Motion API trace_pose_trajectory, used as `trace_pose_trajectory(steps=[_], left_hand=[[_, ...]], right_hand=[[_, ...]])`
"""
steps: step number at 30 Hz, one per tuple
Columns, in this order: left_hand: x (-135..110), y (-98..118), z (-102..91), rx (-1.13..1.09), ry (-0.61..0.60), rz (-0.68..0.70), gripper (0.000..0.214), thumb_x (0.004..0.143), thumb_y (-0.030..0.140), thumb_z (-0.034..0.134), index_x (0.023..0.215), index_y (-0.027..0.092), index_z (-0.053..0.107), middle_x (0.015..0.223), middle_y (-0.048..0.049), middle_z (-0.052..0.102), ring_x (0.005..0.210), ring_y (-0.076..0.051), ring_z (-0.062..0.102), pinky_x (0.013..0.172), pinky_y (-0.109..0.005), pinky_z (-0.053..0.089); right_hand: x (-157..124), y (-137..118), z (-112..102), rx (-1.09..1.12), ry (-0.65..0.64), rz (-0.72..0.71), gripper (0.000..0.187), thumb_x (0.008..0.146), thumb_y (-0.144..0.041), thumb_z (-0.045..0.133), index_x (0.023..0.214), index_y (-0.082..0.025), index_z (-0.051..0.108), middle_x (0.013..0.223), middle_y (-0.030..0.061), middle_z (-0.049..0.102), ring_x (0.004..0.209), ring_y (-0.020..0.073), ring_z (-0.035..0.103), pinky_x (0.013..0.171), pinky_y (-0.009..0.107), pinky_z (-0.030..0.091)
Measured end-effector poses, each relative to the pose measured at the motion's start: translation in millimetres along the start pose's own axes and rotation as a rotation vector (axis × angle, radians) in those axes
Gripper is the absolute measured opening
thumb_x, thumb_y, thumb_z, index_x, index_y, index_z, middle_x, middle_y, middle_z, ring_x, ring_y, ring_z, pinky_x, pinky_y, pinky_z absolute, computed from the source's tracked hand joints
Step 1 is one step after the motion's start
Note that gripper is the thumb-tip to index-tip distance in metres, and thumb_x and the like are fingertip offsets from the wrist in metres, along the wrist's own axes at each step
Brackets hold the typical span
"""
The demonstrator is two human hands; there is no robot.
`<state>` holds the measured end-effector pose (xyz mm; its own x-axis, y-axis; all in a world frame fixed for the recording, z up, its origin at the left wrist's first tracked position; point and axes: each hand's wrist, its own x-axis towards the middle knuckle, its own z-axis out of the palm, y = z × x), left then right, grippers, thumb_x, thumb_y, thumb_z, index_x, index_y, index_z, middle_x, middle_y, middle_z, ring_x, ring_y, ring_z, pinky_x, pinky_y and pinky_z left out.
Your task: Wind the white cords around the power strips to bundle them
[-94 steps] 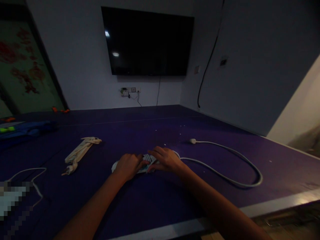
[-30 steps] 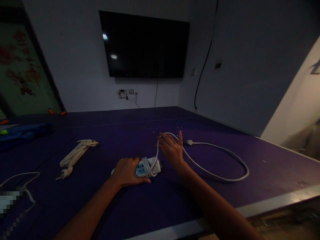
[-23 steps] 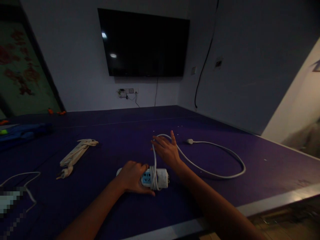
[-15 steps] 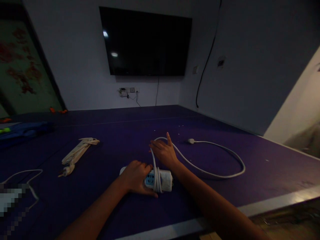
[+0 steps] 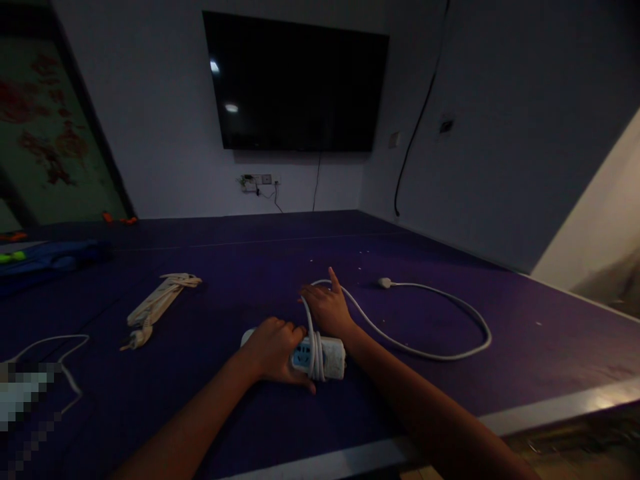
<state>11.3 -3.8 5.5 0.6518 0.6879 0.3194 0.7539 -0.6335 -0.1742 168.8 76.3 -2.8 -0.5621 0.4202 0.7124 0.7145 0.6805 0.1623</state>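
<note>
A white power strip (image 5: 334,360) with blue socket faces lies on the purple surface in front of me. Several turns of its white cord (image 5: 316,360) are wound round the strip near its right end. My left hand (image 5: 275,350) grips the strip from above, with the thumb along the near side and the strip's left end partly hidden. Just beyond the strip, my right hand (image 5: 327,310) has the cord at its fingers, thumb raised. From there the cord curves right in a wide loop, ending at a white plug (image 5: 385,283).
Left lies a second power strip (image 5: 155,303), wrapped in its own cord with its plug at the near end. A thin white cable (image 5: 73,380) is at far left, beside a pixelated patch. Dark blue cloth (image 5: 65,257) lies behind. The surface's pale front edge (image 5: 350,460) runs below my arms.
The view has shifted slightly. My right hand has moved a little down and left with the cord; my left hand keeps its grip on the power strip.
</note>
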Motion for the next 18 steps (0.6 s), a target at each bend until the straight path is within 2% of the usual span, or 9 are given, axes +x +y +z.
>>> trace_pose_trajectory(steps=[6,13,18], left_hand=[[0.6,0.9,0.4,-0.002,-0.014,-0.006,0.077,0.053,0.084,0.047,0.084,0.015,0.059,0.068,-0.0069,0.064,0.062,-0.025,0.063,0.061,-0.036,0.046],[1.4,0.4,4.3,-0.04,-0.02,-0.024,0.072,0.053,0.083,0.049,0.078,0.016,0.058,0.068,-0.0068,0.065,0.064,-0.025,0.064,0.063,-0.036,0.047],[2.3,1.8,1.0,-0.036,-0.043,-0.047,0.072,0.052,0.083,0.049,0.078,0.017,0.058,0.068,-0.0069,0.065,0.064,-0.025,0.064,0.063,-0.036,0.047]], right_hand=[[0.1,-1.7,-0.2,-0.05,0.024,0.058,0.023,0.093,-0.028,0.043,0.086,-0.021,0.064,0.078,-0.0009,0.069,0.067,0.0129,0.061,0.11,0.045,0.006],[1.4,-3.4,0.9,-0.107,-0.106,0.063,0.027,0.092,-0.032,0.044,0.077,-0.02,0.064,0.069,0.0011,0.067,0.067,0.0144,0.06,0.105,0.043,0.014],[1.7,-2.7,1.5,-0.13,-0.099,0.057,0.026,0.091,-0.033,0.046,0.076,-0.02,0.063,0.064,0.0009,0.066,0.062,0.0147,0.058,0.099,0.04,0.019]])
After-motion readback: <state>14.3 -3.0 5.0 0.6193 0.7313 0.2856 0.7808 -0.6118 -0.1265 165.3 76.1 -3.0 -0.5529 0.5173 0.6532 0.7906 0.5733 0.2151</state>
